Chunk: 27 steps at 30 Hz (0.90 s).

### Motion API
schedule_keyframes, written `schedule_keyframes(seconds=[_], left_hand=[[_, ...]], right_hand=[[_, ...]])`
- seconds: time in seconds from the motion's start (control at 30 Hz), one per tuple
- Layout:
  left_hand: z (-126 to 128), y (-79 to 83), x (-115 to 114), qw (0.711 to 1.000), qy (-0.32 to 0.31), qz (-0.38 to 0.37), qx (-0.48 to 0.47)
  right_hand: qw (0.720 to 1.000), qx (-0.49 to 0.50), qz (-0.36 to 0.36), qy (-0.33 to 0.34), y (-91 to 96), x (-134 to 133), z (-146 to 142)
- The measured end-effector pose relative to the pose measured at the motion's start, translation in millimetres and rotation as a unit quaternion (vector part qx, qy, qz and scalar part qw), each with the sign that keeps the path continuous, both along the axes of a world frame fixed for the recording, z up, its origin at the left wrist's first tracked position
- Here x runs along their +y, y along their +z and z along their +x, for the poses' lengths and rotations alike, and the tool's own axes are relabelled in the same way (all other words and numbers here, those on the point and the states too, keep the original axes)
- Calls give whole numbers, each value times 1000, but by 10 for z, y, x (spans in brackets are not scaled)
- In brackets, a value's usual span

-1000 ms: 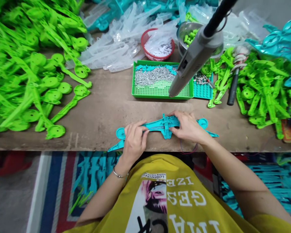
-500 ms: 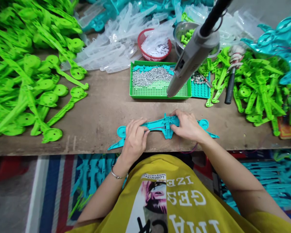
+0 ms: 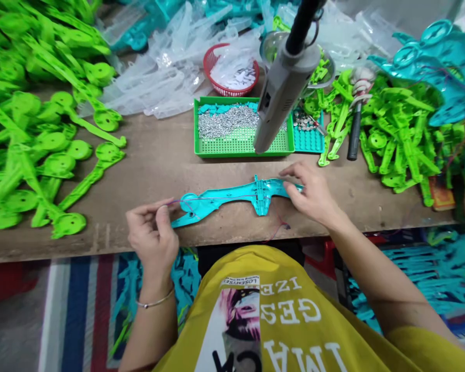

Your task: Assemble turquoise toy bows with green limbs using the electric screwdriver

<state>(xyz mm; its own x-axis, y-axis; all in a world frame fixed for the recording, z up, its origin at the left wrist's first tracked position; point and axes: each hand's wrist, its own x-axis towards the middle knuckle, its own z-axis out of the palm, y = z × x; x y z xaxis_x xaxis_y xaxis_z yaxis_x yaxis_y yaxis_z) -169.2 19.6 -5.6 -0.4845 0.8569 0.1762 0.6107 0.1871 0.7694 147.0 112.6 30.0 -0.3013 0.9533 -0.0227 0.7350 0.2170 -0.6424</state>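
Observation:
A long teal plastic part lies across the near edge of the wooden bench. My right hand rests on its right end, fingers curled over it. My left hand is off the part's left end and pinches a thin purple wire that runs along the part; a loose end of wire hangs off the bench edge below the part.
A grey powered screwdriver hangs above a green tray of screws. A red basket, clear plastic pieces and a metal bowl sit behind. Green parts pile at left, with more at right. A hammer lies at right.
My left hand has come off the teal part and moved left, drawing the wire out taut. My right hand stays on the part's right end. The view has shifted.

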Motion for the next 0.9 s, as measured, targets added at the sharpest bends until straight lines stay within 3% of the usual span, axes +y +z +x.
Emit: schedule_keyframes(seconds=[0.07, 0.13, 0.2, 0.3, 0.43, 0.6, 0.73, 0.9], left_hand=[[35, -77, 24, 999, 10, 19, -32], [70, -117, 51, 997, 27, 38, -53], [92, -125, 78, 995, 41, 49, -75], [90, -116, 107, 994, 52, 54, -84], [67, -108, 121, 996, 54, 41, -58], [72, -87, 149, 997, 58, 37, -28], [-17, -88, 169, 982, 67, 75, -157], [-192, -149, 139, 947, 113, 88, -287]], right_hand=[[1000, -19, 2, 14, 127, -205, 92], [993, -67, -56, 75, 161, -453, 153], [985, -128, -75, 91, 73, -675, 176], [988, -143, -32, 41, -164, -844, 165], [994, -68, 84, 29, -310, -742, 117], [966, -39, 254, -17, -406, -435, 35], [964, -37, 261, -22, -555, -332, 30], [963, -18, 268, 13, -585, -328, 153]])
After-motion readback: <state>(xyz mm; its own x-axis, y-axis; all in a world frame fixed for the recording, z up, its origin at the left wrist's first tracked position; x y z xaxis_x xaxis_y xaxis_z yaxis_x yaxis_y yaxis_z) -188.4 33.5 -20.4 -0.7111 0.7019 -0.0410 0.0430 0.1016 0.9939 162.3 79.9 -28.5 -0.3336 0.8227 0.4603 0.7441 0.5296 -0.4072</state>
